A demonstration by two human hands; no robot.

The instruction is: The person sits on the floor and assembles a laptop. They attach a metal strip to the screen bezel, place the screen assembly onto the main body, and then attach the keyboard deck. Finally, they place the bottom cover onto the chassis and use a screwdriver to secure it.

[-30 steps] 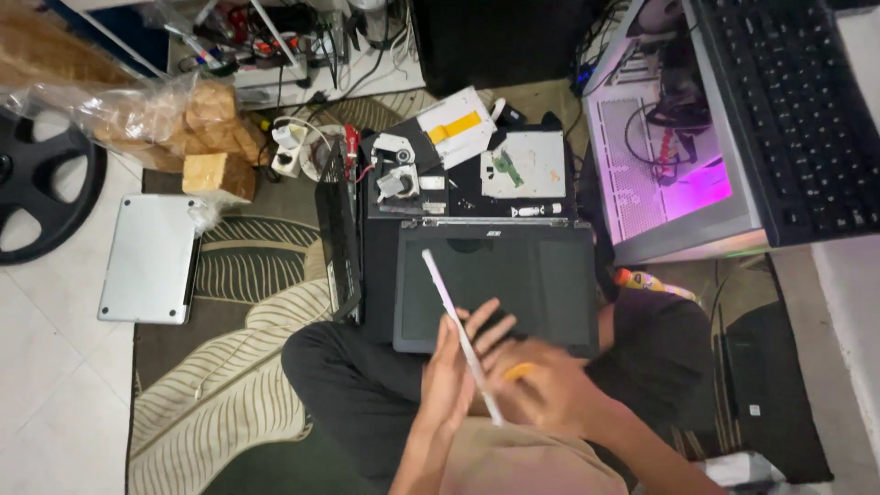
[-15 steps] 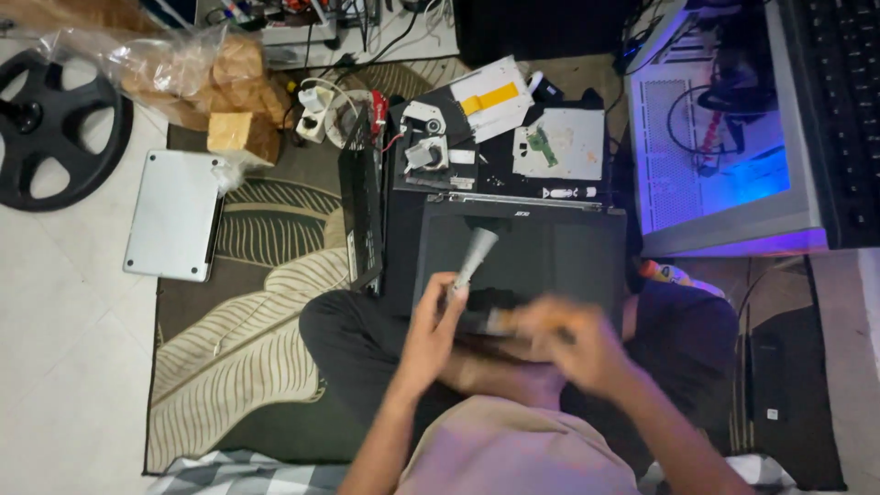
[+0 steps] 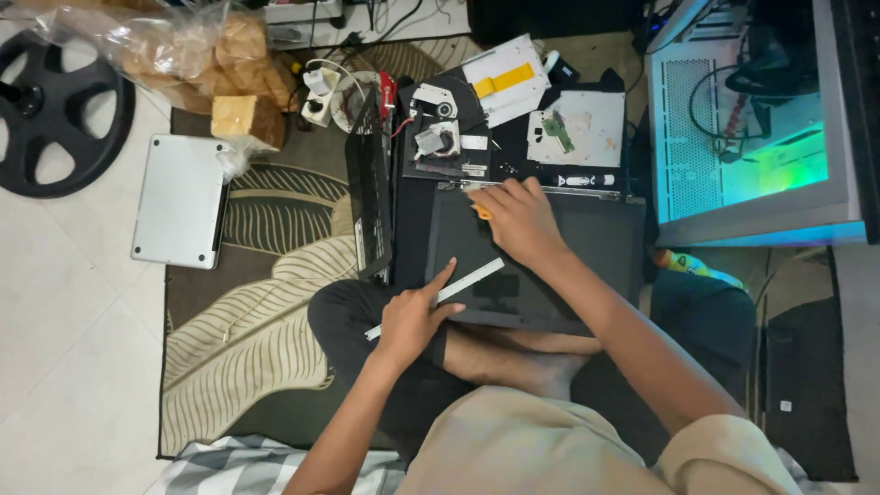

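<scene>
I see my left hand (image 3: 410, 323) closed round a white strip (image 3: 438, 298) lying across the dark laptop (image 3: 536, 266) on my lap; my right hand (image 3: 518, 218) seemingly pinches an orange pick (image 3: 480, 212) at its far edge, which could slip and gouge the casing.

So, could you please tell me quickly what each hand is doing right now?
Left hand: closed on a thin white flat strip.
Right hand: pressing a small orange tool against the black laptop panel.

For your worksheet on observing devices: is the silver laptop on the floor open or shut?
Shut: the silver laptop lies flat, lid down, no screen or keys showing.
</scene>
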